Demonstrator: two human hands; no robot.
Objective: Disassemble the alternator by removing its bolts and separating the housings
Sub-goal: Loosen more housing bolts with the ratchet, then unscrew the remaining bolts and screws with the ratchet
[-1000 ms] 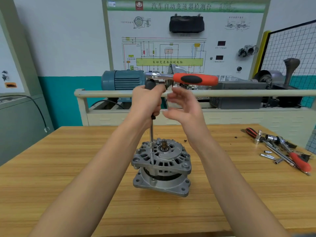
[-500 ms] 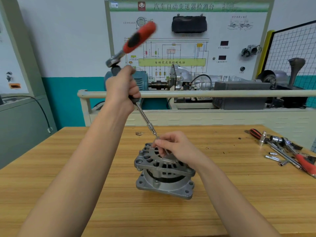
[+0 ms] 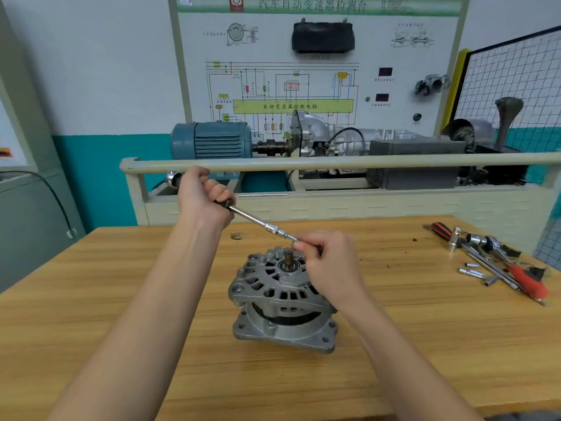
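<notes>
The grey alternator (image 3: 279,299) stands shaft-up on the wooden workbench (image 3: 121,299), its two housings together with a dark gap between them. My left hand (image 3: 202,197) grips the black-handled socket driver, whose steel extension shaft (image 3: 261,223) slants down to the right, lifted off the alternator. The ratchet head (image 3: 173,178) pokes out behind that hand. My right hand (image 3: 326,262) pinches the tip of the shaft just above the alternator's top right. What its fingers hold at the tip is hidden.
A pile of tools (image 3: 491,256), with ratchets, sockets and red handles, lies at the bench's right. A washer (image 3: 237,236) sits behind the alternator. Beyond the bench run a beige rail (image 3: 364,162) and a training stand with a blue motor (image 3: 212,144).
My left hand has lowered and tipped the driver from upright to a shallow slant, off the alternator. My right hand came down, then rose slightly and now pinches the shaft's tip.
</notes>
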